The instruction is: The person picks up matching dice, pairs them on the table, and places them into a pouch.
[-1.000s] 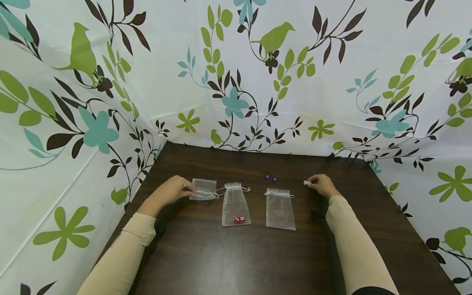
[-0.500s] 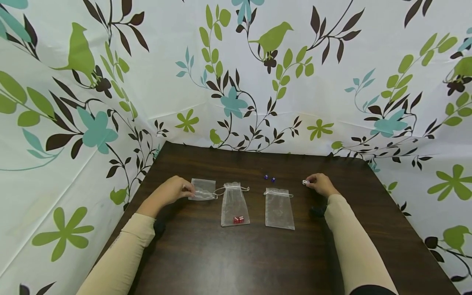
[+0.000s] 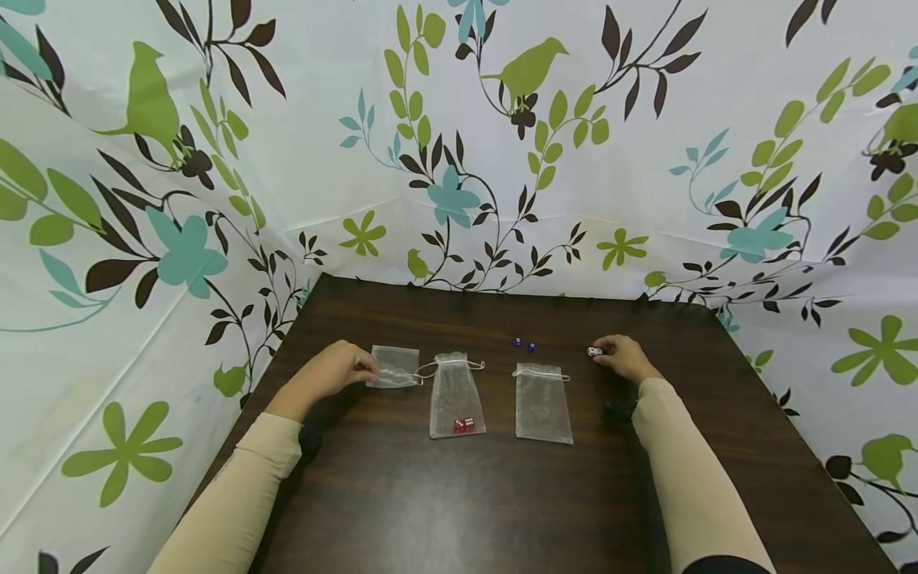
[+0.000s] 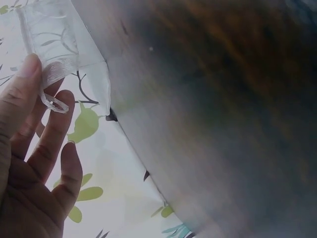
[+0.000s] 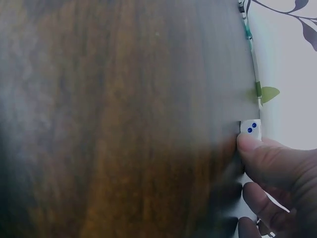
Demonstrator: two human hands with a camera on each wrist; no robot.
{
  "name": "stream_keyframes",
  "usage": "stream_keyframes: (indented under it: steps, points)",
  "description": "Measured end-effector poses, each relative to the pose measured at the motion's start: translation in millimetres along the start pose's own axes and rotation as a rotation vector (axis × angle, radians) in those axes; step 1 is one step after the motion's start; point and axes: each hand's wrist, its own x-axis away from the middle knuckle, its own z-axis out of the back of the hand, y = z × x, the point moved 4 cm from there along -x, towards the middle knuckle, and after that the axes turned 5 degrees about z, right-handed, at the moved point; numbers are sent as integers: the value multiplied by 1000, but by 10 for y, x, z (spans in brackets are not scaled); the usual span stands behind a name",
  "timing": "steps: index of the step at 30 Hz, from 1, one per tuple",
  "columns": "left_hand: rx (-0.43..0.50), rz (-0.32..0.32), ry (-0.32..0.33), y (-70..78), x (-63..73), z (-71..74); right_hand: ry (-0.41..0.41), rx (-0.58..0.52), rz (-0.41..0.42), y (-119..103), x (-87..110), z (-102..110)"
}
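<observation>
Between the thumb and fingers of the right hand [image 3: 625,360], a close pinch on a small white cubic die with blue pips [image 5: 251,130], towards the far right corner of the dark brown wood-grain worktop [image 3: 445,502]; held by its sides, perhaps to suit so small a cube, one two-pip face bare. Between the thumb and fingers of the left hand [image 3: 337,373], a light pinch on a sheer white mesh drawstring bag [image 3: 400,359], near the far left corner, probably to steady such limp cloth; other fingers loosely bent, bag wrinkled beside them. Further right, another sheer white drawstring bag [image 3: 457,391], flat, with two red dice with white pips [image 3: 464,426] at its near end. Beyond, a third sheer white drawstring bag [image 3: 543,406], flat; closer to the far edge, two small blue dice [image 3: 531,347], slightly apart.
</observation>
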Motion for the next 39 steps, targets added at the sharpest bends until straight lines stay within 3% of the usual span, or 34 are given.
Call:
stream_keyframes:
  steps: [14,21,29,34,39]
  points:
    - [-6,-12,2,-1,-9,-11,-3,-26,11,-19,-7,-40]
    - [2,1,6,-3,-2,6,66,-7,55,13,-15,-56]
    - [-9,-5,4,-1,6,13,86,-9,68,-11,-16,-73]
    - [-3,-7,11,11,8,29,138,-15,79,-133,-15,-5]
    - [-5,-5,9,12,21,42,177,-12,120,-424,-96,97]
